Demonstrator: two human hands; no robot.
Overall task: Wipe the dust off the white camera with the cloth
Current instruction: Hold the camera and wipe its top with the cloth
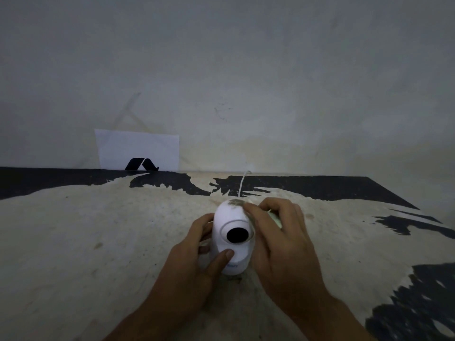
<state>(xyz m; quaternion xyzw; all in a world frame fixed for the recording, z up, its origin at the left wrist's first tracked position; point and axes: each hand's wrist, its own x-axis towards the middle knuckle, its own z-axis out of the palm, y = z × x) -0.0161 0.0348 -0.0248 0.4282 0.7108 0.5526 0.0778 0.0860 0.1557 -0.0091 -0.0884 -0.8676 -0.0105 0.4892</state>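
The white camera (230, 219) stands upright on the worn table (98, 230), its round black lens facing me. A grey dust patch shows on its top at the back. My left hand (197, 264) grips the camera's left side, thumb pressed on the front of the base. My right hand (280, 237) is closed over a pale cloth (275, 217), of which only a small edge shows under the fingers. The fingertips press against the camera's upper right side, next to the dust patch.
A white cable (242, 183) runs from behind the camera toward the wall. A white paper sheet (138, 148) with a black mark leans against the wall at the back left. The tabletop is dark with large worn pale areas.
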